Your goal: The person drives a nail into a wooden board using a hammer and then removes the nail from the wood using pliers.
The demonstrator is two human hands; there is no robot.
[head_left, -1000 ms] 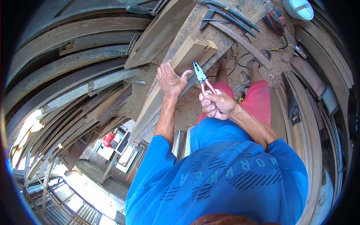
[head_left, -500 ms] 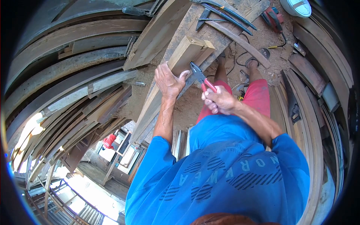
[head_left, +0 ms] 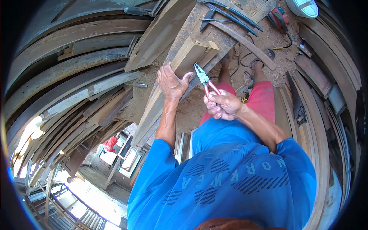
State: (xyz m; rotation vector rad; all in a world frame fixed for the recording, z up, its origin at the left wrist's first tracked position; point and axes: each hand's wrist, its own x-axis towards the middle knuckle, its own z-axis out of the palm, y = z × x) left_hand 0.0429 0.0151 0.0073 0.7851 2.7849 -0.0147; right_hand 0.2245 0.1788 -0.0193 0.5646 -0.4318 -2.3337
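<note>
Now that the pliers [head_left: 201, 73] have rolled over, their pale face shows, where a moment ago the dark side was up. The right hand [head_left: 224, 104] keeps its grip closed around the red handles, with the nose at the near face of the timber [head_left: 188, 55]; whether it bites anything there is too small to tell. Since the nose has hardly shifted, the turn seems to be work on one spot. The left hand [head_left: 171, 85] stays spread across the timber, and whether that grip clamps or merely steadies cannot be told. The timber is on the desk [head_left: 227, 45], near the hammer [head_left: 245, 44].
</note>
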